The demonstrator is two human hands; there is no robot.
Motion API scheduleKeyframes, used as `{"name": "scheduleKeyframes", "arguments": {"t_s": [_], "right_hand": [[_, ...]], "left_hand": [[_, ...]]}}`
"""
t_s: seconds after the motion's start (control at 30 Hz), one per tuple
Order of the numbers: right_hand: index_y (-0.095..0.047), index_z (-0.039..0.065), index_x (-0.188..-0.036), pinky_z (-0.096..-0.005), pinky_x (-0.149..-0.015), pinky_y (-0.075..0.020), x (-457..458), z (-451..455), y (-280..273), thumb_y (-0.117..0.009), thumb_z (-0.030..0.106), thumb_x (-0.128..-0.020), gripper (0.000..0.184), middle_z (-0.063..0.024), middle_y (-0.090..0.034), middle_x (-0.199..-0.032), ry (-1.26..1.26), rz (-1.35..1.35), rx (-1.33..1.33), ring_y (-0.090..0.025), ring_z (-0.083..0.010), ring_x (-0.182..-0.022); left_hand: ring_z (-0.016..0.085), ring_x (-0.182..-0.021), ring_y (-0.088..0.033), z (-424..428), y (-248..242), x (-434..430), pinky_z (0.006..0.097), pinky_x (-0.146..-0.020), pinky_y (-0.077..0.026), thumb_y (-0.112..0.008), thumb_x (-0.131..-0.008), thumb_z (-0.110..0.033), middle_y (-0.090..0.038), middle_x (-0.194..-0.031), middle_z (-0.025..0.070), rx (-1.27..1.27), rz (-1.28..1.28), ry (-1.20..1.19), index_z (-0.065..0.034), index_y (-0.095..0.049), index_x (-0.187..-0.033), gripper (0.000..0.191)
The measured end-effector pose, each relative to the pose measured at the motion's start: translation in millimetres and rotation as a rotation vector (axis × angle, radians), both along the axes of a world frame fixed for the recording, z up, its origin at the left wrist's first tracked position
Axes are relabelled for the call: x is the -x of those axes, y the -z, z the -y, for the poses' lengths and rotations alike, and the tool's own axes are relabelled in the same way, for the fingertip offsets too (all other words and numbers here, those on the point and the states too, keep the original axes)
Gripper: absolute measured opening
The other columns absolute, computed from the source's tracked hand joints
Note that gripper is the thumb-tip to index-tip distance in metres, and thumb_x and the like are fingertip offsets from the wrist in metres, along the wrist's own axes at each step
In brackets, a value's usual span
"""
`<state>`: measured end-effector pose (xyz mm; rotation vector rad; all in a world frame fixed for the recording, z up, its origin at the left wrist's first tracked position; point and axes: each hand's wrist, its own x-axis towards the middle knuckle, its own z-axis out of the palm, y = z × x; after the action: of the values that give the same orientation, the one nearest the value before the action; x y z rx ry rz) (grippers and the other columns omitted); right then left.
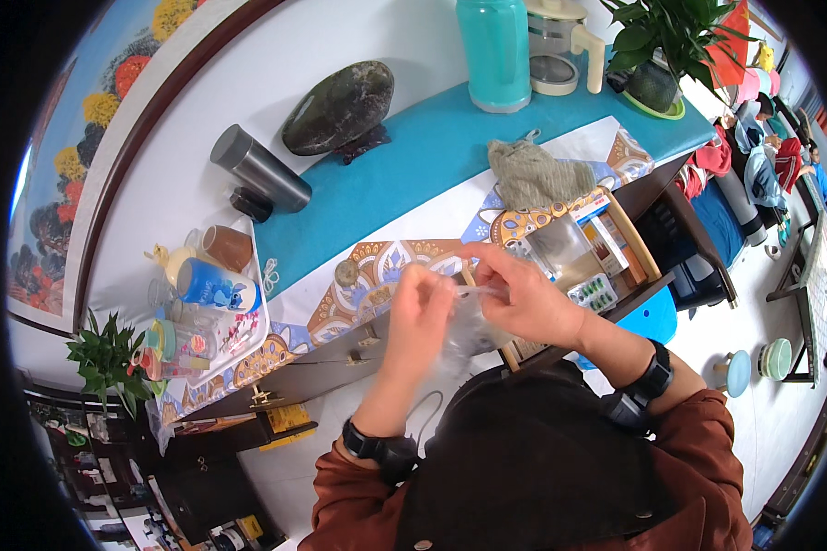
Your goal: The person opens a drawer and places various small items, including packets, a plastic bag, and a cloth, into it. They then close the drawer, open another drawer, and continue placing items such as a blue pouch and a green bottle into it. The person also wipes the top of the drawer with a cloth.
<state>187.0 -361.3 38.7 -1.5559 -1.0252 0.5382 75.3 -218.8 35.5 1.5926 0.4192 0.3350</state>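
Note:
Between my two hands, a clear plastic bag (pixel 465 334) hangs by its top edge, blurred in places. My left hand (pixel 420 310) pinches one end of that edge between thumb and finger. The other end is gripped by my right hand (pixel 524 293), whose index finger sticks out. Just beyond and below my right hand, an open drawer (pixel 651 251) holds medicine boxes (pixel 608 242), a blister pack of green capsules (pixel 593 294) and a clear plastic container (pixel 558 241). A crumpled grey-green cloth (pixel 537 172) lies on the counter behind the drawer.
The counter (pixel 344 206) bears a steel tumbler (pixel 265 169), a polished stone (pixel 341 107), a turquoise thermos (pixel 494 55), a glass kettle (pixel 555 52) and a potted plant (pixel 651 82). A white tray (pixel 262 324) with cups stands left. A chair (pixel 689 241) and people are right.

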Motion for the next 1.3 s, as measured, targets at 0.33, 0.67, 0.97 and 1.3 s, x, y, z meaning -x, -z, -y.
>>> {"name": "scheduleKeyframes", "arguments": {"t_s": [0.33,0.67,0.97,1.3], "right_hand": [[-0.063,0.010,-0.109,-0.0338,-0.079,-0.0489,-10.2,18.7,-0.2,-0.062,0.004,-0.082,0.027,-0.0081,-0.051,-0.087,-0.056,0.278,-0.201,-0.057,-0.0216,-0.093],[-0.059,0.011,-0.095,-0.0353,-0.076,-0.0421,-39.5,66.8,42.5,-0.056,0.029,-0.090,0.019,-0.0041,-0.058,-0.091,-0.140,-1.265,-0.636,-0.051,-0.0233,-0.094],[-0.058,0.003,-0.115,-0.0287,-0.071,-0.0463,-51.2,84.3,-7.1,-0.067,0.023,-0.084,0.037,-0.0071,-0.059,-0.084,0.060,-0.184,-0.067,-0.057,-0.0174,-0.082],[-0.063,0.000,-0.083,-0.0334,-0.063,-0.0450,-73.0,88.4,41.5,-0.070,0.014,-0.079,0.016,-0.0111,-0.055,-0.077,0.136,0.341,0.334,-0.056,-0.0242,-0.070]], "left_hand": [[0.013,-0.082,-0.057,0.6,6.2,-8.7,0.0294,-0.065,-0.047,-0.056,-0.094,-0.014,-0.062,-0.091,0.0051,0.866,-0.001,0.197,-0.0102,-0.055,-0.084,0.010],[0.015,-0.075,-0.048,-29.8,9.2,12.5,0.0280,-0.068,-0.040,-0.053,-0.095,-0.017,-0.057,-0.087,0.0021,0.940,0.277,-0.008,-0.0113,-0.054,-0.087,0.010],[0.013,-0.072,-0.045,6.4,-21.9,-17.6,0.0292,-0.070,-0.043,-0.049,-0.098,-0.020,-0.045,-0.076,0.0010,0.383,0.254,0.205,-0.0102,-0.045,-0.089,0.014],[0.015,-0.090,-0.056,44.8,10.6,-49.9,0.0274,-0.080,-0.048,-0.061,-0.088,-0.004,-0.055,-0.109,0.0070,-0.389,0.127,0.234,-0.0037,-0.052,-0.110,0.024]]}}
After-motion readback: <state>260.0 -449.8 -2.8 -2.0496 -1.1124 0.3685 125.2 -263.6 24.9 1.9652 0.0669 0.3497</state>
